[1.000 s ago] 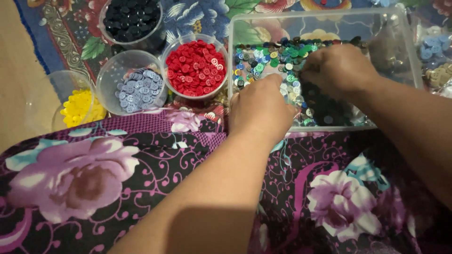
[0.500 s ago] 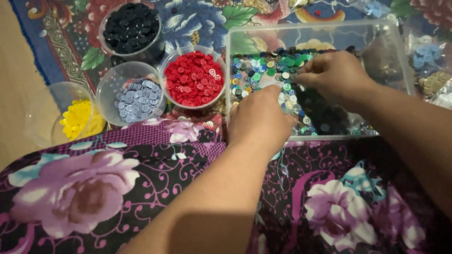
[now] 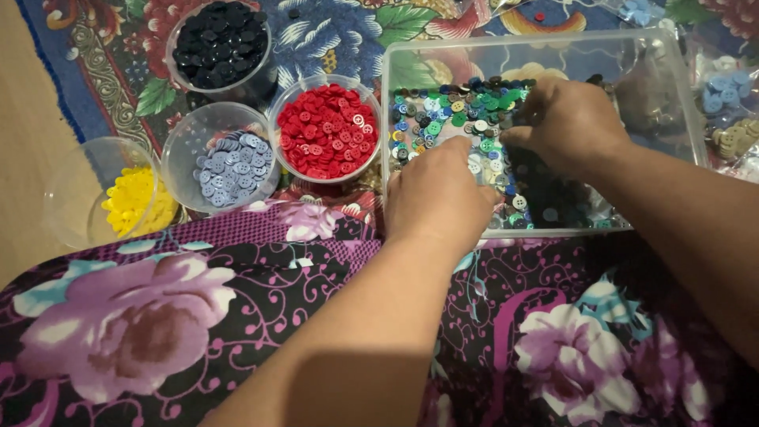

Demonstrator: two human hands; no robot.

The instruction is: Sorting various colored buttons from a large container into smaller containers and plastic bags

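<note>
**Mixed buttons lie under both hands in the clear tub**

Head view: The mixed buttons [image 3: 443, 119] are seen heaped in the clear tub [image 3: 672, 87], which is set on the floral cloth [image 3: 340, 32] just beyond the lap. Greens, blues and whites are crowded at the tub's left end; darker ones are spread toward the middle and the near wall. The tub's long axis is laid left to right across the view, so the pile is met straight ahead of both hands, not off to one side.

The left hand [image 3: 439, 194] is placed over the near-left part of the tub, knuckles up, fingers curled down into the buttons; whether anything is pinched beneath it cannot be told, since the fingertips are hidden. The right hand [image 3: 565, 126] is set farther in, over the middle of the pile, fingers bunched as if closed on a button, though none can be made out in the grip. The two hands are held near each other, almost touching at the fingertips.

To the left of the tub, four round cups are ranged: red buttons [image 3: 328, 130] just beside the tub wall, pale blue ones [image 3: 229, 166] next, yellow ones [image 3: 134, 202] farthest left, black ones [image 3: 217, 39] at the far side. The red cup is judged nearer the left hand than the right. A flowered skirt [image 3: 142, 332] is spread across the foreground.
</note>
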